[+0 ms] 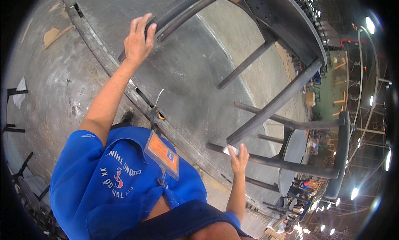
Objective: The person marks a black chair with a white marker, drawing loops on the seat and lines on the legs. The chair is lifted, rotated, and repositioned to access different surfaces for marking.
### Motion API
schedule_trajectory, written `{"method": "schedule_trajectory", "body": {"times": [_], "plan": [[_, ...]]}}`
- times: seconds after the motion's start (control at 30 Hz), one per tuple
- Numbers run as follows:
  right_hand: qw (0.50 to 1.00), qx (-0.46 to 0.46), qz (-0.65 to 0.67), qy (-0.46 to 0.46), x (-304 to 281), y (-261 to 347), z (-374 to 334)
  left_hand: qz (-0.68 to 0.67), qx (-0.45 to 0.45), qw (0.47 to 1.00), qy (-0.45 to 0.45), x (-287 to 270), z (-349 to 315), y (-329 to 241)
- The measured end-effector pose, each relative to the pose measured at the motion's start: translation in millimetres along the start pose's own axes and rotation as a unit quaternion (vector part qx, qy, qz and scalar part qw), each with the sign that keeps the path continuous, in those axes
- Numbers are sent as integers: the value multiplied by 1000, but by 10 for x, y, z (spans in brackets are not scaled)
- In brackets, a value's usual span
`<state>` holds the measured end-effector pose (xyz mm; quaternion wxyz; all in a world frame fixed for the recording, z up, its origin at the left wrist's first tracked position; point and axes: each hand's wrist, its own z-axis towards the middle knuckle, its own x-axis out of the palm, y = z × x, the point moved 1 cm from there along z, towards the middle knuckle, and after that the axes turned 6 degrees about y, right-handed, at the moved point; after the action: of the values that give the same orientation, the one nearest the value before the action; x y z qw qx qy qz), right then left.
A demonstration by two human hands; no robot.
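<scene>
A dark wooden chair (286, 28) is tipped over in front of me, its legs pointing toward me. My left hand (138, 39) grips the end of one of its dark wooden members at the upper left, thumb on one side and fingers on the other. Near the tip of a lower chair leg, my right hand (238, 159) pinches a small white pad (230, 149). The pad is next to the leg end; whether it touches the wood is hard to tell.
A second dark chair (293, 159) with a rounded grey seat lies close to the right. A pale, slotted rail (104, 59) runs across the grey floor. Cardboard scraps (52, 35) lie at the upper left. More dark furniture (29, 190) stands at the lower left.
</scene>
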<state>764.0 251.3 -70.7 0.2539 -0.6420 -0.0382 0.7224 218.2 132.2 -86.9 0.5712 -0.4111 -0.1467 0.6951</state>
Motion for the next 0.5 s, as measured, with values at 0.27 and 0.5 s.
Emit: {"method": "schedule_trajectory", "body": {"times": [0.27, 0.5], "plan": [[613, 446, 504, -413, -842, -890, 817, -47, -26, 999, 8, -153, -164, 122], [719, 413, 470, -303, -815, -883, 2009, -77, -36, 996, -21, -251, -421, 347]]}}
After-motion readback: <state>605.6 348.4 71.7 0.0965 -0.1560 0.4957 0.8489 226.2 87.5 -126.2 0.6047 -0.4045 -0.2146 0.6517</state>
